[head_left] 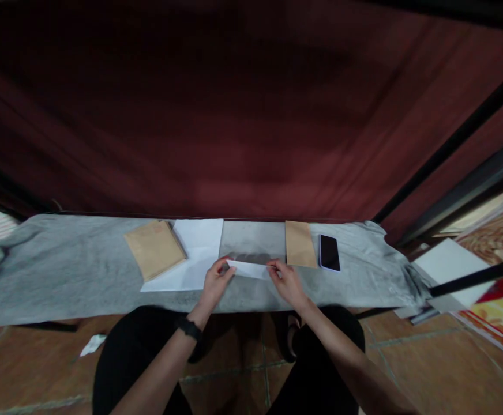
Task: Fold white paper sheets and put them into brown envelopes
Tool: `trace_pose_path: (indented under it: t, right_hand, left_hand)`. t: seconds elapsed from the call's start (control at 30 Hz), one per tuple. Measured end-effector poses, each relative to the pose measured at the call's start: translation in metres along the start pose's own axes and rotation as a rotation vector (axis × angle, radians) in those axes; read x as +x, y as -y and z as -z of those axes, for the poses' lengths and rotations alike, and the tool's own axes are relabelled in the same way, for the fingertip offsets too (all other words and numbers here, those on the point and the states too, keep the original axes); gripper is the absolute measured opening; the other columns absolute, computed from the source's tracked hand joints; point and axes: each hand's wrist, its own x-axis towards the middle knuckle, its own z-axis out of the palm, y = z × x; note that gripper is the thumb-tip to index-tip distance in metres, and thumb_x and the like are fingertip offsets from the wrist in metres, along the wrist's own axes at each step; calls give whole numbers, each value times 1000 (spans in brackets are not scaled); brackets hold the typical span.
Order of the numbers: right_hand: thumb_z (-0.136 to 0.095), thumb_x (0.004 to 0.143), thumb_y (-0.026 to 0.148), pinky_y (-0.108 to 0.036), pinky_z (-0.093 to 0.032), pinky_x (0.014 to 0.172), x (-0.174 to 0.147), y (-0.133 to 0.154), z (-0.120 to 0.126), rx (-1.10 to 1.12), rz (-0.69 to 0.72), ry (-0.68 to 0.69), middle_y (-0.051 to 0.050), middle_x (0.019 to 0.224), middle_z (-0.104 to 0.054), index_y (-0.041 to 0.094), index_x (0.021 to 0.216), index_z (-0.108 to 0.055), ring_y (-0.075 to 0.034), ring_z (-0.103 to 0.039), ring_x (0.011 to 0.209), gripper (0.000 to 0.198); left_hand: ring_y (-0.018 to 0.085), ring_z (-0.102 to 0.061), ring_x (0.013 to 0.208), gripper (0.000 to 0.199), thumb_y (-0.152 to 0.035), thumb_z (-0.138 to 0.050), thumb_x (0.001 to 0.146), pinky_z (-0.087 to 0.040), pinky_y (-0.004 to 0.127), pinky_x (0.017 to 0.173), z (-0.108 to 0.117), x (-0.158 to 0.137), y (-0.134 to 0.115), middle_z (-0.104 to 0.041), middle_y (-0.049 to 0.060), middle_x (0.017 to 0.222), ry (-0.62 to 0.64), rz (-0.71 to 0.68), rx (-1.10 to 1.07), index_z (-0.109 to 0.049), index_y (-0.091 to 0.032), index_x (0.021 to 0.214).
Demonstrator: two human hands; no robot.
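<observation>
A narrow strip of folded white paper [250, 269] is held level above the cloth-covered bench, pinched at both ends. My left hand [217, 281] grips its left end between thumb and fingers. At the right end, my right hand [286, 280] has its fingers closed on the paper. Beside my left hand lie larger white paper sheets [202, 262], partly covered by a stack of brown envelopes [155, 249]. One more brown envelope [300, 245] lies flat just beyond my right hand.
A phone [330, 252] lies screen up at the right on the grey cloth [82, 265]. A dark red panel [243, 144] rises behind the bench. White boards [453, 268] and a red and yellow box [500, 317] are at far right. Crumpled tissue [93, 344] lies on the tiled floor.
</observation>
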Motion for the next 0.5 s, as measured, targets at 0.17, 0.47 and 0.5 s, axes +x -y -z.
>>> trace_pose_path:
  t: [0.17,0.47,0.5]
  right_hand:
    - [-48,93,37,-24,-49,59,34,-15,2,228,-218,-112,0,77,-67,19,101,-66,-16,-62,67,27]
    - [-46,93,23,-44,-44,111,33,-26,-25,-79,-168,-127,-17,142,-57,14,139,-56,-25,-54,132,48]
    - [-43,96,23,-44,-41,115,28,-25,-30,-149,-116,-79,-17,149,-52,14,142,-54,-24,-49,138,49]
  left_hand:
    - [15,-63,67,31,-46,-73,68,-47,25,61,-6,-5,-24,-69,2,71,143,229,-62,-69,-17,78]
    - [9,-46,39,17,-32,-61,82,-31,20,43,-35,2,-5,-52,-5,47,37,290,28,-57,-18,75]
    - [9,-45,38,15,-30,-59,83,-31,20,43,-39,5,-2,-51,-6,46,28,295,49,-56,-18,75]
